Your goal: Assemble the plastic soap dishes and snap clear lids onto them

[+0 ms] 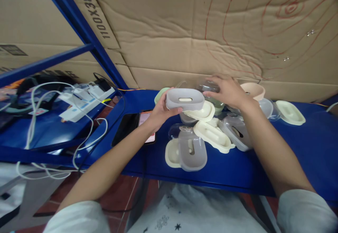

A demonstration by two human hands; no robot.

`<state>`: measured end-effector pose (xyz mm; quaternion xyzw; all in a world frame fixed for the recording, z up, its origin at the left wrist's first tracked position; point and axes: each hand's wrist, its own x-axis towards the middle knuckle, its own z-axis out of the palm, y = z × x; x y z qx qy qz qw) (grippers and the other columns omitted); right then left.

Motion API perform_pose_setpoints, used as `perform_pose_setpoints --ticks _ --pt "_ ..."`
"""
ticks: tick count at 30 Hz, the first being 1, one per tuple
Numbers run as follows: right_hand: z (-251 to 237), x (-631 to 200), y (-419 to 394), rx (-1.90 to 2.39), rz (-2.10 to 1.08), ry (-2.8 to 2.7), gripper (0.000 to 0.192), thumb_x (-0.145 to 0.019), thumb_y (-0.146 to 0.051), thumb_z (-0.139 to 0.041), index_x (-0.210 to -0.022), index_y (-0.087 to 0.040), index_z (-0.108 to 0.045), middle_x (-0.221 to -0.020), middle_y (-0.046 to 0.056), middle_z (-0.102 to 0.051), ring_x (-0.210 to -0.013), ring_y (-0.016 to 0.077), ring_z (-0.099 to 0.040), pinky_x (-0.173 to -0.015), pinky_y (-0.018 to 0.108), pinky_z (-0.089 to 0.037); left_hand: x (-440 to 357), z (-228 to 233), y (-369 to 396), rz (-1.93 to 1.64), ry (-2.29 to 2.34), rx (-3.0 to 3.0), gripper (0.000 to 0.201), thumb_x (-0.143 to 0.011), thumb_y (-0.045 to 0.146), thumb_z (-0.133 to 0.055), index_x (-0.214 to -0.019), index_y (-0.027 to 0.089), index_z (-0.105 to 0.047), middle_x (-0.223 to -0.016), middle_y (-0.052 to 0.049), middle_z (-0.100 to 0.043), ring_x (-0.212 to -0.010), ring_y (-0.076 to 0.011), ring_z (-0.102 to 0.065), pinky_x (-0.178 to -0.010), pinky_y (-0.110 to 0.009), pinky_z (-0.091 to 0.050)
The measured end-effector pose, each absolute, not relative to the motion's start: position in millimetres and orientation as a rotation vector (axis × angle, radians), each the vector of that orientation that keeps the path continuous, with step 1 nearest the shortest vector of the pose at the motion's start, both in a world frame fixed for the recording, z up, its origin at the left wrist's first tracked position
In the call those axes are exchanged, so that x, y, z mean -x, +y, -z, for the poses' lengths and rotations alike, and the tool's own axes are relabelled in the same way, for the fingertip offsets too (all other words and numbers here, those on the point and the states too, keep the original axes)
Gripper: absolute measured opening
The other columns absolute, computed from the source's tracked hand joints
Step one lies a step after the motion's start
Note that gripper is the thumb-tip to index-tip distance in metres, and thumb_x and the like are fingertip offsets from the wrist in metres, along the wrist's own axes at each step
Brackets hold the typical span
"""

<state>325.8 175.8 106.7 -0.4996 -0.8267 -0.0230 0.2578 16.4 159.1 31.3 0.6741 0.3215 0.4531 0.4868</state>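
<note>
The grey box [174, 98] sits at the frame's centre, pinched between the thumb and fingers of my left hand [161, 112]. Just right of it, my right hand [229, 89] curls at a clear cover [207, 86]; through the blur I can't tell if it grips. I judge this step as steadying 1 piece while handling another; the next move calls for a light right pinch. Below centre lies a cream tray [213, 136]; left, a lit phone [144, 117].
</note>
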Motion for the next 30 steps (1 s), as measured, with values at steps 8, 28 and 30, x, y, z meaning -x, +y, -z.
perform_pose_setpoints --ticks 8,28,30 --pt "-112.7 -286.5 155.0 0.895 -0.243 -2.406 0.057 -0.099 -0.055 -0.070 -0.150 -0.030 -0.065 -0.157 0.008 -0.063 -0.146 0.0325 -0.057 -0.123 0.056 -0.044 -17.7 -29.2 158.5 -1.154 0.732 -1.451 0.096 -0.077 0.056 -0.093 -0.157 0.036 -0.043 -0.159 -0.010 -0.051 -0.134 -0.0335 -0.061 -0.094 -0.045 -0.067" --pt "-110.9 -307.2 158.6 1.441 0.137 -2.381 0.041 -0.109 -0.035 -0.052 -0.136 -0.013 -0.073 -0.142 0.021 -0.071 -0.138 0.0391 -0.061 -0.121 0.067 -0.031 -4.6 -31.2 166.1 -1.110 1.223 -2.413 0.053 -0.095 0.043 -0.079 -0.141 0.020 -0.066 -0.122 -0.009 -0.075 -0.097 -0.0227 -0.068 -0.098 -0.040 -0.055" --pt "-103.9 -301.3 158.1 1.459 0.177 -2.369 0.045 -0.111 -0.037 -0.049 -0.145 -0.014 -0.067 -0.155 0.023 -0.061 -0.149 0.0417 -0.051 -0.123 0.075 -0.021 -0.4 -36.1 170.0 -1.061 1.178 -2.417 0.045 -0.095 0.040 -0.077 -0.134 0.019 -0.069 -0.117 -0.008 -0.077 -0.095 -0.0212 -0.069 -0.094 -0.036 -0.055"
